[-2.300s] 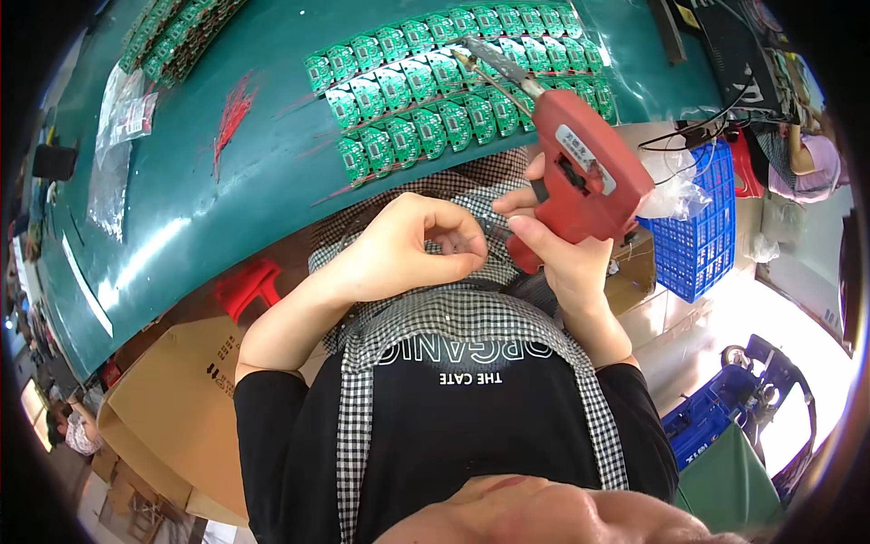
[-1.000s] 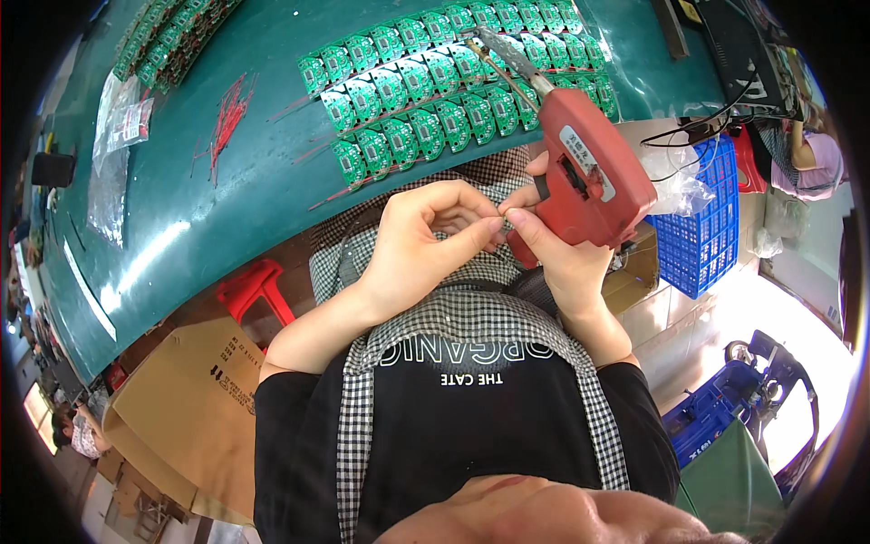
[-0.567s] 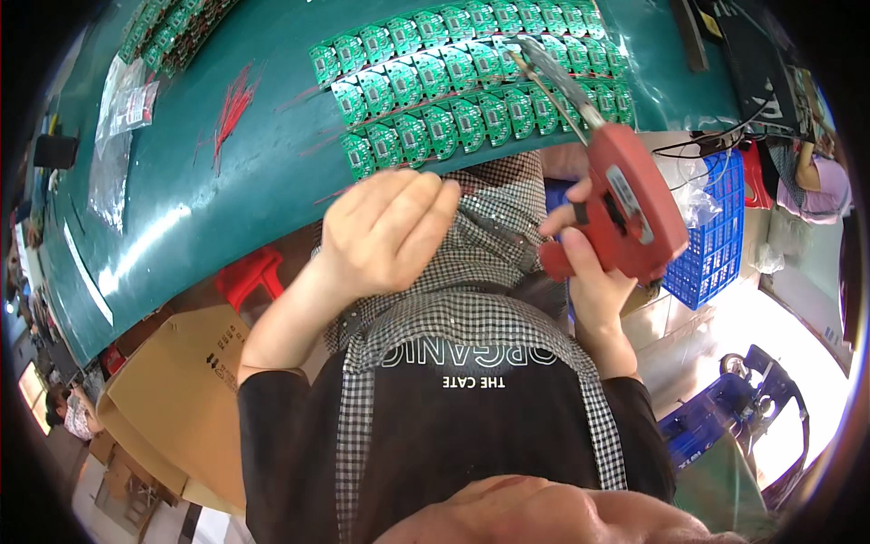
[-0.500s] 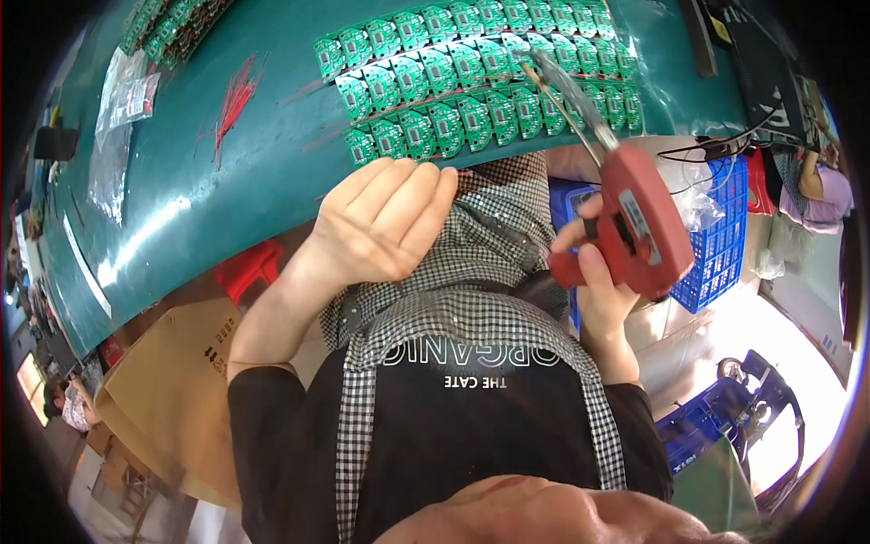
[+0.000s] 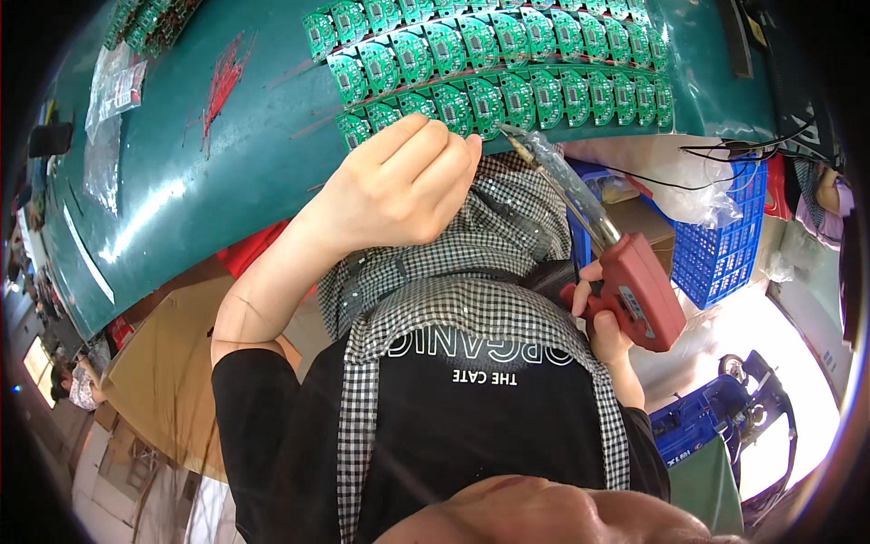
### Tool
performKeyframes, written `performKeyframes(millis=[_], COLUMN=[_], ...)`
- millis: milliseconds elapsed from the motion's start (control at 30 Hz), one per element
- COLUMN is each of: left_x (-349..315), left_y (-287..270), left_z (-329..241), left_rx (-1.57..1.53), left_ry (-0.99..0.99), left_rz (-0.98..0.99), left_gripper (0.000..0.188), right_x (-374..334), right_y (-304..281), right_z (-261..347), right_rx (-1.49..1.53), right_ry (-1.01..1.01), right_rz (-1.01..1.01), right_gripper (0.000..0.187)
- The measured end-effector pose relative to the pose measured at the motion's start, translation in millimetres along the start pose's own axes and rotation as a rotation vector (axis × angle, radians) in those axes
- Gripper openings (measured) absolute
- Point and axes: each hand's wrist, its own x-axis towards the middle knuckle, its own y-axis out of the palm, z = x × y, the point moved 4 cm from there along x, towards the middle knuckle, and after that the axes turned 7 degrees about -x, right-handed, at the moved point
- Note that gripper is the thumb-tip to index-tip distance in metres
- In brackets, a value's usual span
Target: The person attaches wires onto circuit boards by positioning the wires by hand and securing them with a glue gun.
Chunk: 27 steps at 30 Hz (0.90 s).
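Note:
My right hand (image 5: 609, 337) grips the handle of a red soldering gun (image 5: 651, 295), low at the right of my lap. Its long metal barrel slants up and left, and the tip is by the table's front edge, close to my left fingertips. At the nearest row of green circuit boards (image 5: 485, 107), my left hand (image 5: 394, 186) is closed, thumb and fingers pinched together. Whatever it holds, if anything, is too small to make out. Three rows of these boards lie joined on the table, with thin red wires showing along them.
On the green table (image 5: 245, 190) lie a bunch of loose red wires (image 5: 222, 91) and clear plastic bags (image 5: 113, 109). More boards (image 5: 154, 23) are stacked at the far left. A blue crate (image 5: 729, 240) stands at the right, black cables (image 5: 752, 145) above it. A cardboard box (image 5: 168, 381) stands lower left.
The soldering gun has come down toward me, its tip leaving the middle row for the front edge. My left hand has moved slightly up and right, its fingers curling tighter.

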Motion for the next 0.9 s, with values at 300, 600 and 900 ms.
performKeyframes(millis=[300,600,900], left_x=[-0.3,1.7,1.3], left_y=[1.0,0.9,0.5], left_z=[-1.5,-0.9,-0.8], left_rx=[0.003,-0.035,-0.049], left_ry=[-0.020,-0.035,-0.041], left_rz=[0.008,0.022,0.034], left_gripper=[0.024,0.023,0.023], right_x=[-4.0,-10.6,-14.7], right_y=[-7.8,-13.3,-18.5], right_z=[-17.9,-23.6,-32.6], right_rx=[0.039,-0.082,-0.254], right_ry=[0.038,0.033,0.139], right_rz=[0.044,0.010,-0.060], right_gripper=[0.079,0.050,0.038])
